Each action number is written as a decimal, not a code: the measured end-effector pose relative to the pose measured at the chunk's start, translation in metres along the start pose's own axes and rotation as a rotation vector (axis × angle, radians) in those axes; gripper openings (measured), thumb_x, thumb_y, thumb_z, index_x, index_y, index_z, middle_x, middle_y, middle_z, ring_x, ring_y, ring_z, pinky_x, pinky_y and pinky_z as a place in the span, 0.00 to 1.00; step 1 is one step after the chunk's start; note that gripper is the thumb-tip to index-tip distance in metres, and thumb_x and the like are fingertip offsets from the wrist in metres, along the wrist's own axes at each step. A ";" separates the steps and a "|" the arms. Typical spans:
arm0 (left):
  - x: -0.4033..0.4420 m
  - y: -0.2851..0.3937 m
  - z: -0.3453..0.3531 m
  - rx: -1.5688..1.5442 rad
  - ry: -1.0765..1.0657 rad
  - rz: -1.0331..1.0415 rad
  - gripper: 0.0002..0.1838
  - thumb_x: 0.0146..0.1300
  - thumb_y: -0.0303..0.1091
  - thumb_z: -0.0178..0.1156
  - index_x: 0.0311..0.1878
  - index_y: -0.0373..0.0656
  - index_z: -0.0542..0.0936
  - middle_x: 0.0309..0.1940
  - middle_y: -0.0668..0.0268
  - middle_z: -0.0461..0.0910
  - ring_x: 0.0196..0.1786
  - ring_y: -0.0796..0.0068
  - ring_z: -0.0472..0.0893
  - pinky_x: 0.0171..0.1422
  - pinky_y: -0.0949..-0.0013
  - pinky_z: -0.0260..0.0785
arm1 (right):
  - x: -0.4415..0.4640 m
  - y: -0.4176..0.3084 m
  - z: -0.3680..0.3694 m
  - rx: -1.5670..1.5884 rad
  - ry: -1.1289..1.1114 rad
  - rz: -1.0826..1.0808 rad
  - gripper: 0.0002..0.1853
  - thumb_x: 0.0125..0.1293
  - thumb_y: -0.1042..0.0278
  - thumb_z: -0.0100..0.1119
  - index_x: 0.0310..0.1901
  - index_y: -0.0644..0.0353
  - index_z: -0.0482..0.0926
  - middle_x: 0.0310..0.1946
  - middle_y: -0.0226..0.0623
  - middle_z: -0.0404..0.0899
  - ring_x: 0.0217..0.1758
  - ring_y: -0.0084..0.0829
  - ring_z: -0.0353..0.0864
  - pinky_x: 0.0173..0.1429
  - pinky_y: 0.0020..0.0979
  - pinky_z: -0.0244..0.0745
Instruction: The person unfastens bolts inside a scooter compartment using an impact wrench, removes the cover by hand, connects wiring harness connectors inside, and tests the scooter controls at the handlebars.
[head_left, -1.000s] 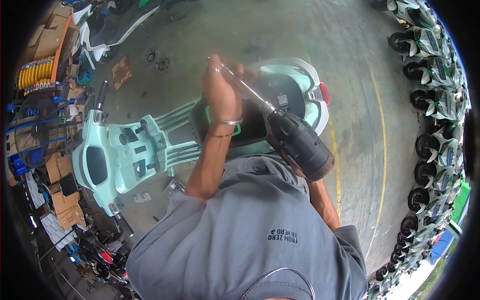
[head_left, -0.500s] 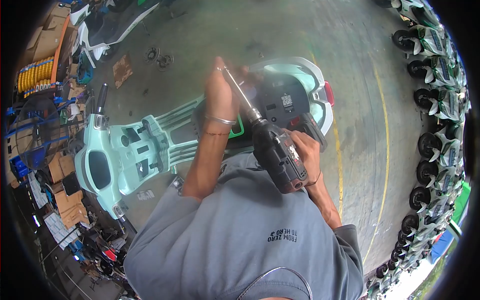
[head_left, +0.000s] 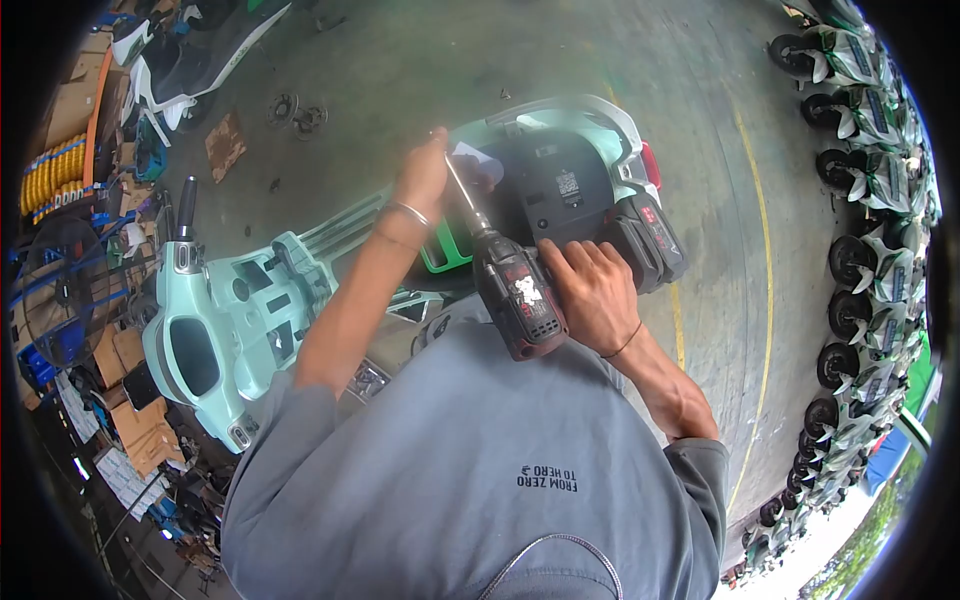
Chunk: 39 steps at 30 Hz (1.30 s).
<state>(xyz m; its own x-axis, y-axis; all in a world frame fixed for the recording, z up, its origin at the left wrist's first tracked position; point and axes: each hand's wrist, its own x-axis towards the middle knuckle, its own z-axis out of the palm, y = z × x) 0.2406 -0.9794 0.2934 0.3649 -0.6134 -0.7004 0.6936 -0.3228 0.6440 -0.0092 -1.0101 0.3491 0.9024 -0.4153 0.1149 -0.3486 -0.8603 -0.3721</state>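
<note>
Right hand (head_left: 600, 300), at the centre of the frame: fingers wrapped around the handle of the driver (head_left: 520, 300). Left hand (head_left: 422, 178), upper centre: fingers curled at the far end of the shaft (head_left: 466, 195); whether they grasp it cannot be told. A smooth metal bangle (head_left: 410, 212) encircles the left wrist; a thin dark cord (head_left: 625, 342) encircles the right.

The driver lies at the centre of the frame, just above the grey cloth shirt (head_left: 450, 420). Its housing is a black, rounded barrel with a worn white sticker. The shaft is slim, straight and of bright metal, directed to the upper left. A blocky black battery (head_left: 650, 245) sits right of the right hand.

The scooter (head_left: 232, 345) spans from left to upper right beyond the arms. Its shell is mint plastic, curved, with a dark rounded recess at the left end and a ribbed black grip (head_left: 188, 205) above. At upper centre, a black panel (head_left: 540, 205) bears a square-patterned label (head_left: 568, 184). A green loop (head_left: 447, 268) with rounded corners lies near the shaft. A red lamp (head_left: 651, 165) closes the right end.

Smooth grey floor (head_left: 680, 90) with yellow lines (head_left: 765, 200) extends behind. Parked scooters (head_left: 860, 260) line the right edge.
</note>
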 end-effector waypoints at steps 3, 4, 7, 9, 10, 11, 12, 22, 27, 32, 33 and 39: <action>0.006 -0.014 0.008 -0.187 0.123 0.088 0.18 0.78 0.45 0.41 0.34 0.43 0.66 0.26 0.60 0.74 0.31 0.58 0.80 0.39 0.51 0.80 | 0.002 0.002 0.008 0.093 -0.008 0.040 0.20 0.52 0.66 0.62 0.49 0.59 0.77 0.26 0.35 0.73 0.31 0.37 0.78 0.38 0.36 0.69; 0.006 -0.014 0.010 -0.243 0.143 0.089 0.18 0.78 0.45 0.40 0.34 0.43 0.66 0.24 0.63 0.72 0.29 0.62 0.77 0.39 0.52 0.79 | 0.002 0.003 0.011 0.169 0.009 0.064 0.20 0.52 0.66 0.62 0.49 0.58 0.77 0.27 0.36 0.75 0.31 0.38 0.78 0.38 0.37 0.70; -0.003 -0.015 0.017 -0.333 0.146 0.128 0.19 0.78 0.45 0.40 0.32 0.44 0.67 0.24 0.63 0.71 0.30 0.62 0.76 0.41 0.51 0.79 | 0.000 0.005 0.019 0.324 0.011 0.141 0.22 0.50 0.66 0.64 0.49 0.58 0.78 0.28 0.38 0.78 0.31 0.42 0.80 0.39 0.39 0.73; 0.000 -0.025 0.016 -0.381 0.137 0.117 0.18 0.78 0.46 0.41 0.33 0.45 0.66 0.24 0.64 0.71 0.31 0.62 0.76 0.46 0.49 0.78 | 0.000 0.007 0.022 0.403 0.019 0.176 0.23 0.48 0.65 0.65 0.49 0.59 0.78 0.31 0.41 0.80 0.33 0.47 0.81 0.40 0.42 0.74; -0.005 -0.033 0.021 -0.449 0.016 0.132 0.18 0.78 0.46 0.41 0.33 0.45 0.66 0.25 0.64 0.71 0.32 0.62 0.76 0.49 0.48 0.77 | 0.002 0.010 0.026 0.467 0.033 0.209 0.25 0.46 0.64 0.66 0.49 0.60 0.78 0.33 0.43 0.81 0.35 0.48 0.81 0.40 0.42 0.75; -0.012 -0.042 0.029 -0.518 -0.105 0.145 0.18 0.78 0.46 0.40 0.33 0.45 0.66 0.25 0.64 0.71 0.33 0.62 0.76 0.52 0.47 0.77 | 0.004 0.013 0.028 0.530 0.044 0.242 0.26 0.44 0.63 0.68 0.49 0.61 0.78 0.34 0.45 0.81 0.37 0.50 0.82 0.41 0.43 0.75; -0.028 -0.046 0.043 -0.539 -0.163 0.042 0.18 0.78 0.45 0.40 0.33 0.45 0.66 0.24 0.63 0.70 0.33 0.61 0.76 0.55 0.46 0.77 | 0.008 0.017 0.030 0.514 0.040 0.275 0.28 0.41 0.62 0.69 0.48 0.62 0.78 0.36 0.47 0.82 0.39 0.52 0.81 0.41 0.43 0.74; 0.026 -0.098 -0.015 0.139 -0.108 0.508 0.23 0.79 0.47 0.41 0.52 0.36 0.76 0.47 0.57 0.82 0.48 0.67 0.82 0.56 0.64 0.74 | -0.038 0.060 0.093 0.703 0.339 0.242 0.21 0.54 0.72 0.68 0.52 0.61 0.81 0.37 0.37 0.83 0.38 0.39 0.82 0.46 0.35 0.76; 0.131 -0.105 -0.099 0.862 0.330 0.575 0.27 0.61 0.44 0.67 0.58 0.37 0.75 0.54 0.49 0.77 0.57 0.52 0.77 0.64 0.57 0.69 | -0.069 0.070 0.060 0.615 0.335 0.456 0.22 0.55 0.72 0.76 0.52 0.59 0.81 0.43 0.33 0.85 0.46 0.27 0.83 0.51 0.32 0.78; 0.147 -0.126 -0.090 1.572 0.141 0.683 0.42 0.53 0.39 0.72 0.71 0.47 0.65 0.63 0.57 0.69 0.65 0.50 0.70 0.69 0.52 0.64 | -0.101 0.086 0.057 0.638 0.421 0.574 0.25 0.54 0.75 0.74 0.55 0.59 0.79 0.44 0.32 0.84 0.46 0.27 0.81 0.53 0.33 0.76; 0.151 -0.135 -0.089 1.682 0.185 0.682 0.44 0.51 0.38 0.73 0.72 0.48 0.63 0.63 0.58 0.69 0.65 0.51 0.69 0.69 0.52 0.63 | -0.103 0.084 0.050 0.610 0.441 0.605 0.23 0.54 0.73 0.74 0.54 0.59 0.80 0.43 0.33 0.84 0.45 0.30 0.82 0.51 0.33 0.77; 0.166 -0.155 -0.104 1.642 0.267 0.967 0.33 0.50 0.25 0.67 0.63 0.49 0.73 0.55 0.63 0.73 0.59 0.58 0.72 0.64 0.54 0.64 | -0.115 0.087 0.053 0.582 0.430 0.739 0.22 0.55 0.71 0.75 0.52 0.58 0.81 0.41 0.34 0.85 0.44 0.31 0.83 0.48 0.33 0.77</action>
<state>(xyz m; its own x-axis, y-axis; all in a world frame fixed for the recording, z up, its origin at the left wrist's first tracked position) 0.2585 -0.9559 0.0456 0.3913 -0.9148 0.1001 -0.8916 -0.3499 0.2873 -0.1301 -1.0209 0.2544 0.3065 -0.9507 -0.0462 -0.4989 -0.1191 -0.8584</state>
